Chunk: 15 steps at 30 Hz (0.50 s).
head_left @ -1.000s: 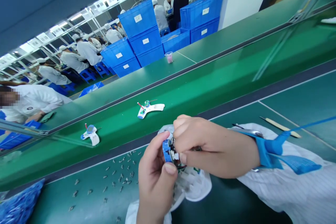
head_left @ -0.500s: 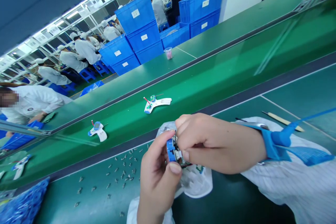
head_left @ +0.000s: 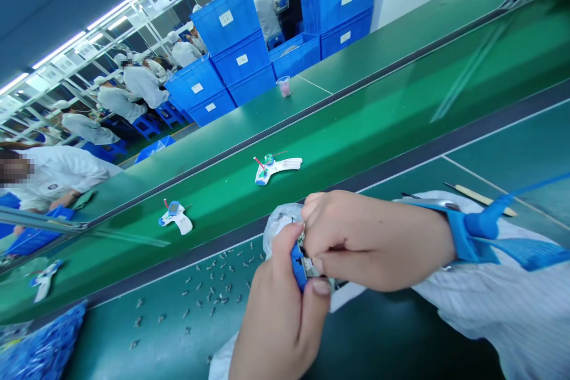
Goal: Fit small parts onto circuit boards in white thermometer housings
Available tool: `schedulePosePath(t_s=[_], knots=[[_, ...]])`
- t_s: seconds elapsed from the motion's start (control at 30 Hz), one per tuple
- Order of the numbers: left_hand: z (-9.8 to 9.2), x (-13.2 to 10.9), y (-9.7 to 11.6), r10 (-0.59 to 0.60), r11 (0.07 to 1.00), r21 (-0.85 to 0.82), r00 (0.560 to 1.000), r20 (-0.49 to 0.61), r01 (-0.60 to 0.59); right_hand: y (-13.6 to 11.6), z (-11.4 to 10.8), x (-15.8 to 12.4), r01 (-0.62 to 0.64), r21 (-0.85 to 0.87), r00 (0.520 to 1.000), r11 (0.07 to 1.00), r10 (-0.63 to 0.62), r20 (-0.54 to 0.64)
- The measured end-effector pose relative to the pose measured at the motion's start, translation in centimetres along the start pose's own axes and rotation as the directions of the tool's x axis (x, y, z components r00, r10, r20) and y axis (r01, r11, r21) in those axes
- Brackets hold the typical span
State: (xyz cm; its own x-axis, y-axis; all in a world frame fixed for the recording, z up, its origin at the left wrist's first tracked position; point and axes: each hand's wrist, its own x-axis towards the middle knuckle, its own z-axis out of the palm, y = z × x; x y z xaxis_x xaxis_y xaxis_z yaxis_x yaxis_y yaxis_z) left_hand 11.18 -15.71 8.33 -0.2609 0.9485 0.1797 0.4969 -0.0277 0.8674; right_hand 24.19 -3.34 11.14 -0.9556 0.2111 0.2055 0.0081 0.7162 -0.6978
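A small blue-and-white electronic device (head_left: 300, 266) with an exposed circuit board is held up over the bench. My left hand (head_left: 285, 309) grips its blue end between thumb and fingers. Bent over its other side, my right hand (head_left: 356, 240) has its fingers pinched against the board, the thumb by a whitish part. My right fingers hide much of the device. Behind my hands lies a clear plastic bag (head_left: 279, 219). A blue strap (head_left: 478, 228) circles my right wrist.
Pistol-shaped white casings (head_left: 282, 165) with boards and red wires lie on the green belt (head_left: 378, 113). Small metal parts (head_left: 218, 297) are scattered at left, near a blue plastic bundle (head_left: 48, 338). A pointed tool (head_left: 481, 197) lies at right. A co-worker (head_left: 57, 178) sits across.
The casings on the belt have shifted right and slightly up in view. My left hand has moved a little right and turned with the device; my right hand stays pinched at it.
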Motion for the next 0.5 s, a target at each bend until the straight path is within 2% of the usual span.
schedulePosePath(t_s=[0.13, 0.3, 0.4, 0.5], knots=[[0.3, -0.6, 0.0, -0.019, 0.984, 0.179, 0.999, 0.050, 0.010, 0.0, 0.4, 0.0, -0.031, -0.043, 0.999, 0.999, 0.031, 0.008], [0.6, -0.9, -0.2, -0.050, 0.925, 0.378, 0.999, 0.006, 0.044, 0.1, 0.7, 0.2, -0.101, -0.023, 0.994, 0.995, 0.102, 0.042], [0.6, -0.4, -0.2, -0.065, 0.914, 0.404, 0.997, 0.033, 0.046, 0.4, 0.8, 0.4, -0.144, 0.037, 0.988, 0.989, 0.142, 0.053], [0.5, 0.5, -0.3, -0.115, 0.928, 0.369, 0.982, 0.150, 0.053, 1.1, 0.5, 0.8, -0.171, 0.107, 0.982, 0.979, 0.161, 0.093]])
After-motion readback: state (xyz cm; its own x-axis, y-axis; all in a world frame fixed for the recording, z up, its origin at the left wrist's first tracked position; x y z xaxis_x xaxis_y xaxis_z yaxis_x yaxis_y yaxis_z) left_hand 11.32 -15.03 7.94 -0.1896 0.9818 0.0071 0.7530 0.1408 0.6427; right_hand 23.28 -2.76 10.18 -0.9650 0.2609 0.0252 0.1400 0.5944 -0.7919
